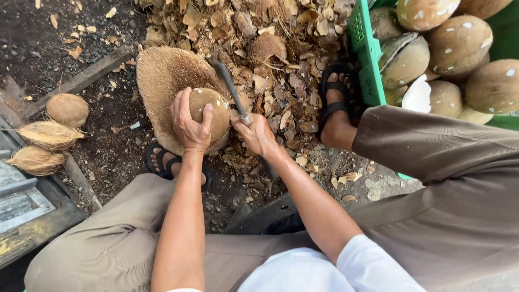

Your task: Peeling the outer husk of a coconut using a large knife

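Note:
My left hand (190, 123) grips a round brown coconut (216, 111) from above and holds it against a worn, fibrous wooden block (165, 73). My right hand (258, 135) is closed around the handle of a curved metal blade (228, 81), whose tip reaches up past the right side of the coconut. Both my feet in black sandals rest on the ground, one below the block (165, 162), the other to the right (335, 103).
A green plastic crate (363, 48) at the upper right holds several peeled coconuts. A heap of brown shell chips (281, 43) lies behind the block. Three husked coconuts (51, 132) sit at the left by wooden planks.

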